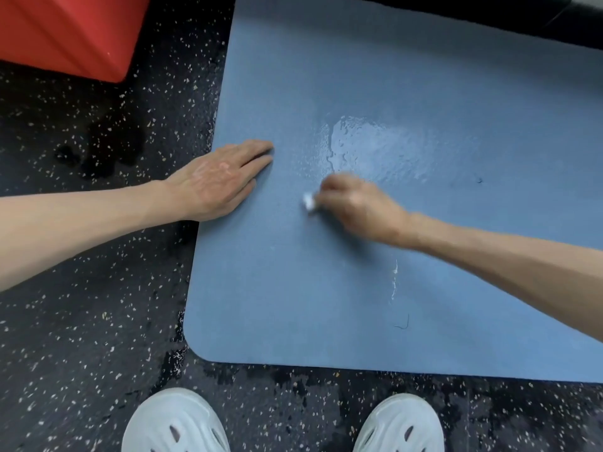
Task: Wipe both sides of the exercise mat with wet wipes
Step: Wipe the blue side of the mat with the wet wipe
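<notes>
Head view: there is one mat (293, 288), one wipe (308, 202), two hands, two shoes and one red block (71, 31).

The mat is blue and lies flat on the floor (81, 321). Its rounded near-left corner is in view, and it runs out of frame to the right.

The left hand (218, 177) lies palm down on the mat's left edge. Its fingers are straight and together, pointing inward across the mat, and it grasps nothing. Its wrist and forearm reach back over the floor left of the mat.

The right hand (355, 207) is blurred. It sits near the middle of the mat with its fingers curled round the wipe, a small white wad that pokes out at the fingertips and touches the mat. The wipe is between the two hands, nearer the right one.

On the mat just beyond the right hand is a shiny wet patch (375, 141). Nearer the mat's front edge, under the right forearm, are a thin pale streak (394, 282) and a short dark thread (404, 322).

The floor is black rubber with pale specks, and it looks damp along the mat's left and front edges. The red block stands on the floor off the mat's far-left corner. The two white perforated shoes, one (176, 422) and the other (399, 425), stand on the floor just in front of the mat. A dark band (489, 24) runs along the mat's far edge.
</notes>
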Available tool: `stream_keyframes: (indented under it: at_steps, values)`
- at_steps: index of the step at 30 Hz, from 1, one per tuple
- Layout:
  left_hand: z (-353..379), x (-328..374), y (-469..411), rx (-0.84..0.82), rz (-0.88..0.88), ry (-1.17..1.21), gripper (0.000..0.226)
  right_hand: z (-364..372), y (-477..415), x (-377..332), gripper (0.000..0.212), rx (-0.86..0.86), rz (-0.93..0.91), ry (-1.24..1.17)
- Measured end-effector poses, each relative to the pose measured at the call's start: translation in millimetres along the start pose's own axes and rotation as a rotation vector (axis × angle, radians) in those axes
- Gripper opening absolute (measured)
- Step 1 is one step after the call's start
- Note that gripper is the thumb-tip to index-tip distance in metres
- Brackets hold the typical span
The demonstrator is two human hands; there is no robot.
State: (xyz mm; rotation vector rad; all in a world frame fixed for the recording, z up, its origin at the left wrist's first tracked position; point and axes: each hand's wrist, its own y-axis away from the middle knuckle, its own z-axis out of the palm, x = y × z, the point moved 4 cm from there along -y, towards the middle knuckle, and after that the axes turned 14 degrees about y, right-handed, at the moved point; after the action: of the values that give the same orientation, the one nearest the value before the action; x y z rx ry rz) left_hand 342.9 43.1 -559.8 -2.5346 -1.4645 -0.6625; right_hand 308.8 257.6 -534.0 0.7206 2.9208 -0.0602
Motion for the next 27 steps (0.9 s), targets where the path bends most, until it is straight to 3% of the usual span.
stream_keyframes:
  at_steps: [2, 3, 8, 9, 12, 14, 17, 20, 25, 27]
  values:
    - [-3, -5, -2, 0.037, -0.003, -0.006, 0.047, -5, -15, 26, 0.024, 0.069, 0.208, 0.052]
    - [-4, -8, -3, 0.056, -0.005, -0.012, 0.047, -2, -12, 23, 0.026, 0.090, 0.196, 0.052]
    - [-10, -15, -15, 0.158, -0.067, 0.017, 0.040, 8, 31, -35, 0.044, -0.059, -0.191, -0.102]
    - [-12, -14, -20, 0.193, -0.065, 0.029, 0.037, 6, 23, -22, 0.045, -0.044, -0.179, -0.106]
    - [-19, -8, -42, 0.261, -0.049, 0.065, 0.035, -6, -14, 40, 0.023, 0.121, 0.104, 0.031]
    - [-19, -6, -59, 0.284, -0.032, 0.073, 0.037, -8, -20, 53, 0.023, 0.166, 0.206, 0.066]
    - [-14, -7, -80, 0.341, -0.053, 0.106, 0.037, 1, 1, 23, 0.045, 0.093, 0.040, -0.041]
    - [-8, -10, -94, 0.390, -0.113, 0.137, 0.034, 2, 4, 21, 0.040, 0.021, -0.088, -0.070]
    - [-15, -23, -115, 0.457, -0.168, 0.139, 0.023, -5, -37, 84, 0.032, 0.196, 0.208, 0.060]
    - [-22, -34, -123, 0.518, -0.231, 0.133, 0.026, 1, -27, 69, 0.029, 0.209, 0.172, 0.039]
